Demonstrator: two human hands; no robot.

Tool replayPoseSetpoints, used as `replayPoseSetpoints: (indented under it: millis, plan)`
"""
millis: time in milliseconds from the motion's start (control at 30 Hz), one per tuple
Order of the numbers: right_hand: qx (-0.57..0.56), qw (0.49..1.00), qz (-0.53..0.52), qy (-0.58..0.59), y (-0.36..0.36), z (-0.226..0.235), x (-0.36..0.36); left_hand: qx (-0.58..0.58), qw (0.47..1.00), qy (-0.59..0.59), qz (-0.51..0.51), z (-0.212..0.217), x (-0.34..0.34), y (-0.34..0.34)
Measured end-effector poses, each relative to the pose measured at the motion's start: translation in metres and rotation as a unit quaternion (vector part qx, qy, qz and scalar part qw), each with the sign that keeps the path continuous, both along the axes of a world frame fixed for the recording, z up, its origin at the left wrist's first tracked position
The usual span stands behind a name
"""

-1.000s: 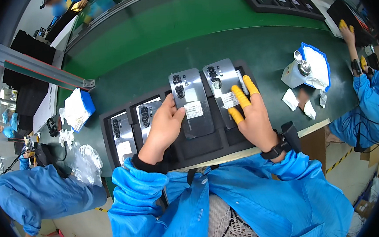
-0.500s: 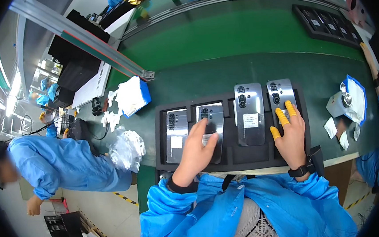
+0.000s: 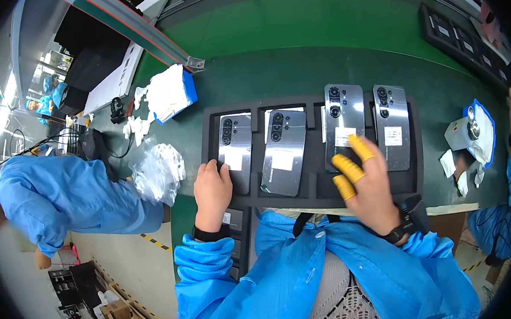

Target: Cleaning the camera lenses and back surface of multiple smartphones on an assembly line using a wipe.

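Observation:
A black foam tray (image 3: 324, 194) lies in front of me with a grey smartphone in each of its slots, camera side up. My left hand (image 3: 212, 194) is curled around the tray's left edge, beside the leftmost smartphone (image 3: 239, 138). The second smartphone (image 3: 284, 148) sits slightly tilted in its slot. My right hand (image 3: 366, 190), with yellow finger cots on the thumb and two fingers, is spread over the lower end of the third smartphone (image 3: 344, 113); whether it touches is unclear. The rightmost smartphone (image 3: 392, 128) lies just beyond that hand. White labels are on the phones' backs.
Left of the tray are a blue box of white wipes (image 3: 169, 94) and a clear plastic bag (image 3: 159, 170). On the right stand a metal-topped dispenser bottle (image 3: 466, 131) and crumpled wipes. Another phone tray (image 3: 465, 44) is far right. A co-worker (image 3: 78, 194) stands at left.
My left hand has left the second smartphone for the tray's left edge. My right hand has moved left from the rightmost smartphone to the third. The view has shifted a little.

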State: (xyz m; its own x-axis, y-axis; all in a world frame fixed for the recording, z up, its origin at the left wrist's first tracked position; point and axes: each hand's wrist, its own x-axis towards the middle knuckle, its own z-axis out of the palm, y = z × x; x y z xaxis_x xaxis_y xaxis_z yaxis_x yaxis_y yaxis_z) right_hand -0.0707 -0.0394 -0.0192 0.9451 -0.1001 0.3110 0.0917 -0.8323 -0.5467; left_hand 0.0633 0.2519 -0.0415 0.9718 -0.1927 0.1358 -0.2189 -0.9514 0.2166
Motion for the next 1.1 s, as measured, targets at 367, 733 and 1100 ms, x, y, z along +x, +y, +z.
replayPoseSetpoints:
  millis: [367, 733, 1100]
  plan:
    - [-0.109, 0.992, 0.038, 0.045, 0.048, -0.020, 0.014, 0.091, 0.994, 0.058, 0.035, 0.012, 0.010, -0.017]
    - [-0.055, 0.996, 0.064, 0.027, 0.061, -0.023, 0.030, -0.037, 0.994, 0.097, 0.013, 0.019, 0.018, -0.001]
    - [0.041, 0.990, 0.129, -0.036, 0.080, -0.019, 0.046, -0.177, 0.975, 0.091, -0.095, 0.053, 0.001, -0.040]
